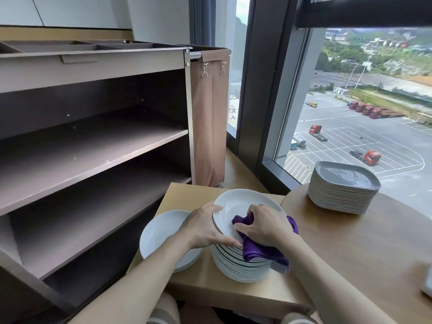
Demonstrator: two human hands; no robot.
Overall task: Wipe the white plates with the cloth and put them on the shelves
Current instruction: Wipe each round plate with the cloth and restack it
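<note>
Head view, looking down at a rectangular wooden table (184, 192).

- Left hand (203, 228): closed round the left rim of the top plate (236, 202), fingers over the rim's far side and thumb lying along its near edge. The plate is white and tilted, with its far edge raised and its near edge resting on the tall stack (238, 267) of white plates below.
- Right hand (264, 224): fingers curled over the purple cloth (257, 251), clutching it and pressing it into the near right part of the top plate's bowl. The loose part of the cloth hangs over the stack's near right side.
- Tall stack: sits at the right edge of the rectangular table, towards its near side.
- Low stack (159, 232) of white plates: just beside the tall one, at the table's left edge. The left forearm crosses over its right side. Plate count cannot be read.
- Shelves (93, 141): a dark brown cart stands left of the table, with open shelves facing the person. A brown fabric bag (210, 113) hangs by clips on the cart's right end.
- Round wooden table (350, 242): abuts the rectangular table on the right. A stack of grey square plates (343, 188) stands at its far edge, well apart from the white plates.
- Window (374, 113): behind both tables, with a dark frame.
</note>
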